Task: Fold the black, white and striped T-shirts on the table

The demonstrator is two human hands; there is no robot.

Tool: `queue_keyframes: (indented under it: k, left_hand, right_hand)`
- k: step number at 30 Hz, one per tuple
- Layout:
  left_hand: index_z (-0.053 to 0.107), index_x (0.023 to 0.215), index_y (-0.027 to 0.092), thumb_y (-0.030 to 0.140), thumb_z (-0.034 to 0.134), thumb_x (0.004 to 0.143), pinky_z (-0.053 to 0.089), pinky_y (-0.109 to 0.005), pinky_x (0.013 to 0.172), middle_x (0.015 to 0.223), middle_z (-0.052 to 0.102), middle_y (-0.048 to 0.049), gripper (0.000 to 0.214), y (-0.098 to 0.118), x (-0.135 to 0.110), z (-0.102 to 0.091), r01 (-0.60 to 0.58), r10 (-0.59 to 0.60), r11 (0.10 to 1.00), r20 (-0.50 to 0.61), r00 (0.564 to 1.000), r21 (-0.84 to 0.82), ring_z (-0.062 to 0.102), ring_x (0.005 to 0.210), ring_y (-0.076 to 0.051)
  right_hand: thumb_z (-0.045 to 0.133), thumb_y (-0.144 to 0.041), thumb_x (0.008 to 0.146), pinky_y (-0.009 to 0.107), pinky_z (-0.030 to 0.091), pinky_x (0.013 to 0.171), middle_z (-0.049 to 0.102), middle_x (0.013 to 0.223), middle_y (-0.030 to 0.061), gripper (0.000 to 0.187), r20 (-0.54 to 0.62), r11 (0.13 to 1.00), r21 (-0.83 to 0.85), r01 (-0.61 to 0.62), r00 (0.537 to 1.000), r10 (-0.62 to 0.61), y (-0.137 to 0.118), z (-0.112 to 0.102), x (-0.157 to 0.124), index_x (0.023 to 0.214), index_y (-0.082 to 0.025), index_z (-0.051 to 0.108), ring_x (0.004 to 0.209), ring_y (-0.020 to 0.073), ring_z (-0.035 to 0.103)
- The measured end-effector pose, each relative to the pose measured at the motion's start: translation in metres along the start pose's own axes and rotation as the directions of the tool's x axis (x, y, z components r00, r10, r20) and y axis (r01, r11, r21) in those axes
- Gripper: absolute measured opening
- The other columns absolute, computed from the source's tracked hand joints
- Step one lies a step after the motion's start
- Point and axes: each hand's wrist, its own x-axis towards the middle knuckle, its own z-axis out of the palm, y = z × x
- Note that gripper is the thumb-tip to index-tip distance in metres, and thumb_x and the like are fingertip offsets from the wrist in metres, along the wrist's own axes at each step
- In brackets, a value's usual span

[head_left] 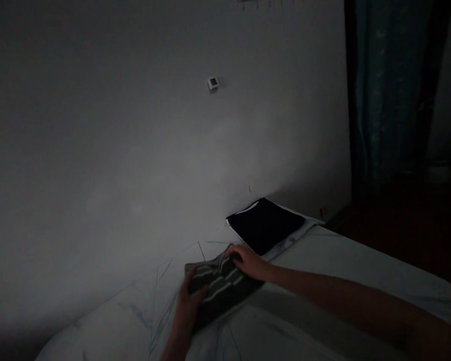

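Note:
A dark cloth garment with pale stripes lies partly bunched on the light marbled surface. My left hand is at its left side, thumb and forefinger spread apart on the fabric; the other fingers are hard to see. At the upper right edge of the cloth, my right hand has its fingers curled in and pinches the fabric, which is gathered into creases there. Just beyond my right hand lies a black folded cloth with white edging.
The marbled covering has a rounded corner at the right. It runs along a plain wall that carries a small white device. A teal curtain hangs at the right above a dark reddish floor. The room is dim.

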Motion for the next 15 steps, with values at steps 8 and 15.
queue_keyframes:
  k: [8,15]
  left_hand:
    - [0.052,0.136,0.020,0.023,0.078,0.069,0.042,-0.036,0.108,0.131,0.058,-0.0108,0.072,0.087,0.162,0.148,-0.062,0.020,0.975,-0.191,0.981,-0.215,0.054,0.125,-0.024]
    - [0.050,0.131,0.018,0.023,0.078,0.069,0.043,-0.033,0.105,0.136,0.051,-0.0150,0.068,0.026,0.165,0.217,0.245,-0.241,0.968,-0.063,0.968,0.052,0.052,0.128,-0.027]
  right_hand:
    - [0.054,0.000,0.077,0.040,0.043,0.107,0.070,0.117,0.0067,0.037,-0.202,0.966,-0.258,-0.012,0.979,-0.042,0.102,-0.172,0.078,0.107,-0.019,0.067,0.115,0.0207,0.062]
    - [0.056,-0.007,0.084,0.038,0.046,0.103,0.071,0.115,0.0089,0.030,-0.162,0.881,-0.405,-0.246,0.967,0.195,0.188,-0.171,0.041,0.108,-0.019,0.068,0.112,0.0227,0.065]
